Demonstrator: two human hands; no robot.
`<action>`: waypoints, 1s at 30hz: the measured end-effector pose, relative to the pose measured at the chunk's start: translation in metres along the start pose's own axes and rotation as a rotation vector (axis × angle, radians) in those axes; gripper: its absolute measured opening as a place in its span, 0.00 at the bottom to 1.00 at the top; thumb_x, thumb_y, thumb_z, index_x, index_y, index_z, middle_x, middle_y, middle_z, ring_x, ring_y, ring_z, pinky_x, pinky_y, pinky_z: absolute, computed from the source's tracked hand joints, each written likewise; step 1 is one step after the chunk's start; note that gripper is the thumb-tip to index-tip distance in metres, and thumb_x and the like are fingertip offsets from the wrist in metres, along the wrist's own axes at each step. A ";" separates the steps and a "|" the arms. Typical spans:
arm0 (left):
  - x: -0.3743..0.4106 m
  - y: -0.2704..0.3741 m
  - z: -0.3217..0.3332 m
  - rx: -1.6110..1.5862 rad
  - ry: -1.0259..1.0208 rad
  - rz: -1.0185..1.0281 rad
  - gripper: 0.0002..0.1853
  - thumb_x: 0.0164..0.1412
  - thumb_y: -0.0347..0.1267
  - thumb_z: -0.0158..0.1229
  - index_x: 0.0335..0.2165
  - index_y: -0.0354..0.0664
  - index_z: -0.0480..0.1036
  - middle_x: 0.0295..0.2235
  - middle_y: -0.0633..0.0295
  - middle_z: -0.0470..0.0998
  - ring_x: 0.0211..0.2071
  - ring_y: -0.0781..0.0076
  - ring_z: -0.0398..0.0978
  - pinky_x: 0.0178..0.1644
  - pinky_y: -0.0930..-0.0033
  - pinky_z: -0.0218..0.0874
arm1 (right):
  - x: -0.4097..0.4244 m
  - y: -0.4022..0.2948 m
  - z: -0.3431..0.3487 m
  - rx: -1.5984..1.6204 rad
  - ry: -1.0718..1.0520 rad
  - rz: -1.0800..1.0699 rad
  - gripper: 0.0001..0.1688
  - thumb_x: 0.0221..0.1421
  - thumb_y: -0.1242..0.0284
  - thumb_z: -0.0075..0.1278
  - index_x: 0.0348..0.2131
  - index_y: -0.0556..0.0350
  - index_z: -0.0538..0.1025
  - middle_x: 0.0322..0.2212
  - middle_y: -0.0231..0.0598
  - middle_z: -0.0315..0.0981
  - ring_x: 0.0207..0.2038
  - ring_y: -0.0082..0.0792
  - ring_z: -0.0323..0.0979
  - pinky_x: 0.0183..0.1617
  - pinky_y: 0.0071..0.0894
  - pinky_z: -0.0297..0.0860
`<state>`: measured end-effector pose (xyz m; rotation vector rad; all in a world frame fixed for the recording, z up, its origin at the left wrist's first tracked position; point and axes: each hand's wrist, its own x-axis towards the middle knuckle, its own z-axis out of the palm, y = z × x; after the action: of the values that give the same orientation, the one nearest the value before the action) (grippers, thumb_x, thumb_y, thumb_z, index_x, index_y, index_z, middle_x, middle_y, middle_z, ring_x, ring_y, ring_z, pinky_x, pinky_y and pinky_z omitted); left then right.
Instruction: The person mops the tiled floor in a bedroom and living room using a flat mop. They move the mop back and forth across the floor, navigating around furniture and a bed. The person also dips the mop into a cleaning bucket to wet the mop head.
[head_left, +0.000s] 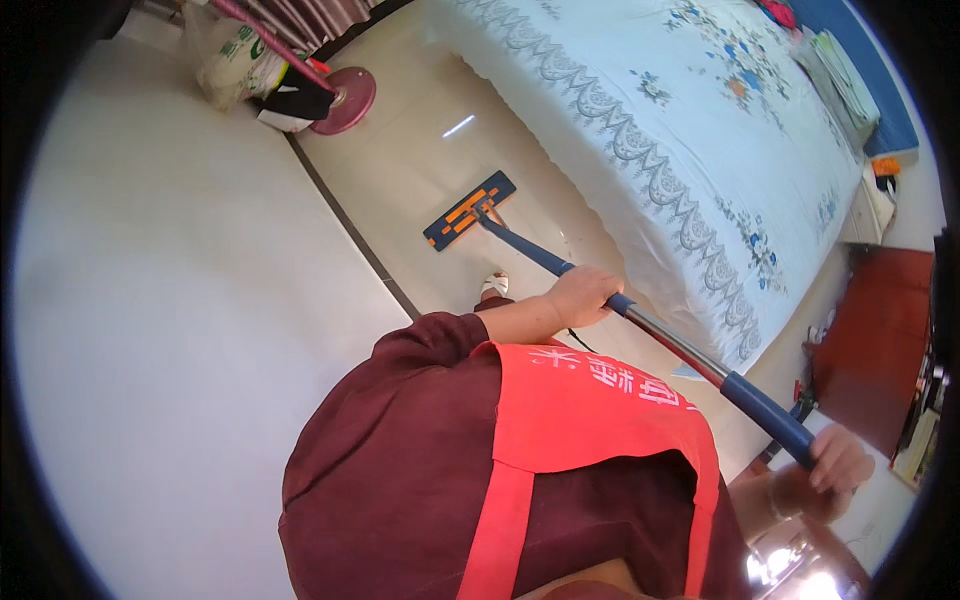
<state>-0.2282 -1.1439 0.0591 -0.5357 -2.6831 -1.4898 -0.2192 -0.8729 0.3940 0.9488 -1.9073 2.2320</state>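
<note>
My left hand (586, 295) is closed round the dark blue lower grip of a flat mop's telescopic pole (679, 337). Higher up, my right hand (840, 461) holds the blue top end of the same pole. The flat mop head (470, 211), dark blue with orange parts, rests on the pale tiled floor (397, 150) between the wall and the bed. Any pad beneath the head is hidden. A red apron (592, 405) bearing writing covers part of my dark red top.
A bed with a white floral cover (637, 127) hangs low along one side. By the white wall (187, 262) stand a pink round stand base (349, 101) and a filled plastic bag (236, 64). A reddish-brown surface (874, 337) lies at the right.
</note>
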 end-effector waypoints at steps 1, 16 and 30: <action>0.003 -0.006 -0.007 0.051 -0.038 -0.023 0.08 0.43 0.29 0.57 0.27 0.47 0.68 0.27 0.59 0.73 0.32 0.55 0.72 0.35 0.54 0.61 | 0.003 0.008 0.002 0.025 -0.039 -0.009 0.09 0.54 0.72 0.46 0.21 0.48 0.69 0.14 0.29 0.68 0.19 0.21 0.69 0.32 0.27 0.69; -0.052 -0.251 -0.229 0.443 -0.085 -0.444 0.08 0.43 0.26 0.56 0.27 0.47 0.72 0.30 0.60 0.75 0.36 0.53 0.73 0.37 0.56 0.64 | 0.050 0.255 0.176 0.248 -0.219 0.173 0.13 0.51 0.67 0.53 0.29 0.55 0.67 0.20 0.33 0.66 0.27 0.33 0.68 0.46 0.48 0.63; -0.103 -0.338 -0.374 0.342 -0.271 -0.423 0.10 0.40 0.21 0.57 0.26 0.44 0.71 0.28 0.56 0.74 0.34 0.56 0.72 0.37 0.63 0.62 | 0.142 0.262 0.292 -0.031 -0.992 -0.046 0.13 0.39 0.80 0.62 0.28 0.55 0.74 0.31 0.38 0.69 0.38 0.42 0.71 0.49 0.44 0.67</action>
<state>-0.2888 -1.6466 -0.0342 -0.1647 -3.3295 -1.0308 -0.3244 -1.2483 0.2463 2.3609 -2.1100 1.8047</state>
